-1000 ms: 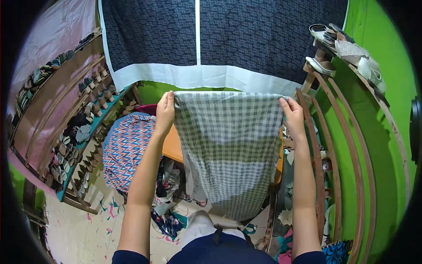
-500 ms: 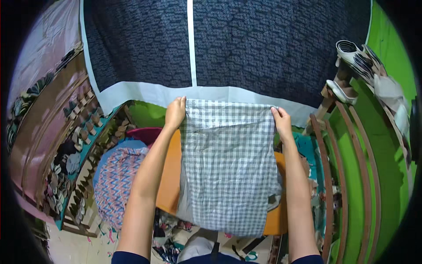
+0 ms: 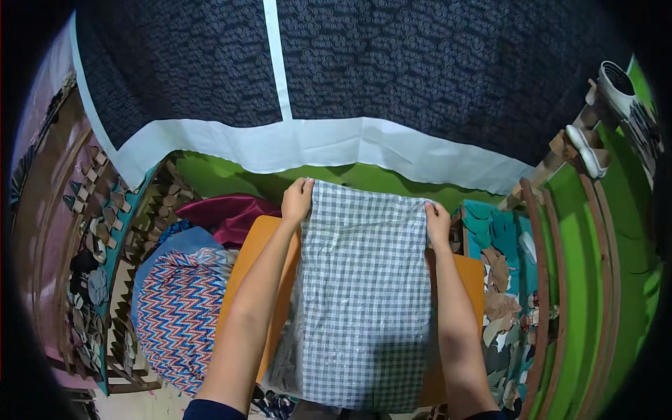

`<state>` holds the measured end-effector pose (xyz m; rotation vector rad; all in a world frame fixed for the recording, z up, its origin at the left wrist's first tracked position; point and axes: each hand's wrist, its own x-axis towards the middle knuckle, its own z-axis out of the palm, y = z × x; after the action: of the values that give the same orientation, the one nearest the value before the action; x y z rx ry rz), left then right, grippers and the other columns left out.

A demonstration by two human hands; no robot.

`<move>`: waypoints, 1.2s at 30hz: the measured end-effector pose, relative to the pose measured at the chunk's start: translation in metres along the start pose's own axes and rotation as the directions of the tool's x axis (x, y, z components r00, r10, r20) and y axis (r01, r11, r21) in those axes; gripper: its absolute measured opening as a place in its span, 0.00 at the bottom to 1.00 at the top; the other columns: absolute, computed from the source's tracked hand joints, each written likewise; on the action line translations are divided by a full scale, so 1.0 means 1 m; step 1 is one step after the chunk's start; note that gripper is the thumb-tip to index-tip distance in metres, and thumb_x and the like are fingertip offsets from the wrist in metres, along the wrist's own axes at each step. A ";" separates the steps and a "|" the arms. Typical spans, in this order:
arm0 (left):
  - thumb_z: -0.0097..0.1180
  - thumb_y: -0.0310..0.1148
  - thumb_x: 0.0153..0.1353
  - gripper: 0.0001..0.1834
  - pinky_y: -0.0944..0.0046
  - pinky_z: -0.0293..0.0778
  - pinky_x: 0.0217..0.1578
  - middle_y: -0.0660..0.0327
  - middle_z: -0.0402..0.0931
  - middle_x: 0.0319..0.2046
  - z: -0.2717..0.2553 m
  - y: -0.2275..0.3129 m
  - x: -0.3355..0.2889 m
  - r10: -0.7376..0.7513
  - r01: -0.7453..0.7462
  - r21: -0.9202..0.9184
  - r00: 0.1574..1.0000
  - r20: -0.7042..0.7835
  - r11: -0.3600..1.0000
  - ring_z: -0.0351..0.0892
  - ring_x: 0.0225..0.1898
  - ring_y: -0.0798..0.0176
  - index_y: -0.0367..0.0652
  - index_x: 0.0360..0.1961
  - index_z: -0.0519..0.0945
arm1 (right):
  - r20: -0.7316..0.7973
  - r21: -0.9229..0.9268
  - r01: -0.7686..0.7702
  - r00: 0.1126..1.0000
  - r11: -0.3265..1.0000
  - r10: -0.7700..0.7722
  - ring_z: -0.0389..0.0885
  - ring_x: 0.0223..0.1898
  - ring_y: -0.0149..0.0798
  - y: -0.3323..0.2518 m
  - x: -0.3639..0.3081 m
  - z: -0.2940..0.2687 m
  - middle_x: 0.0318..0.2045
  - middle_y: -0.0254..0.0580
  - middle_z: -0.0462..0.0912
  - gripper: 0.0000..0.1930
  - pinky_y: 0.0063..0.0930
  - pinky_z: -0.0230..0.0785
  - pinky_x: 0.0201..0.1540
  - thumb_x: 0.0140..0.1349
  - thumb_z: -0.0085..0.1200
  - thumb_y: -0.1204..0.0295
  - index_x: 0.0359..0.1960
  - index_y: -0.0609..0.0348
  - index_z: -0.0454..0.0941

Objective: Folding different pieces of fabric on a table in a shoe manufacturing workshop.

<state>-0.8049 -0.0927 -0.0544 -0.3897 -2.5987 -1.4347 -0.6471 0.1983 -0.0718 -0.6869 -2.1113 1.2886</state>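
Blue, red and white zigzag fabric (image 3: pixel 178 301) lies at lower left, the left hand (image 3: pixel 297 201) pinches the top-left corner of a grey-and-white gingham cloth (image 3: pixel 367 287) spread down the frame's centre, the right hand (image 3: pixel 438 224) pinches its top-right corner, and an orange tabletop (image 3: pixel 473 276) shows centre-right.

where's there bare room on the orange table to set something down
Narrow bare strips show on the orange table: one between the left forearm and zigzag cloth, another between the right forearm and the scraps, which lie crowded together. The checked cloth hides the middle.
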 end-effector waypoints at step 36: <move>0.51 0.34 0.51 0.18 0.53 0.66 0.35 0.47 0.69 0.35 -0.068 0.011 -0.443 -0.337 0.346 0.439 0.936 -0.101 0.829 0.70 0.35 0.45 0.37 0.42 0.69 | 0.795 0.240 0.795 0.169 0.557 -0.583 0.64 0.52 0.43 -0.029 -0.250 0.063 0.43 0.38 0.73 0.12 0.39 0.55 0.55 0.51 0.46 0.76 0.39 0.56 0.73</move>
<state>-0.3782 -0.2130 -0.1212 0.1615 -2.9740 -0.8389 -0.5173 -0.0217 -0.1190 1.0763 -2.7447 0.7944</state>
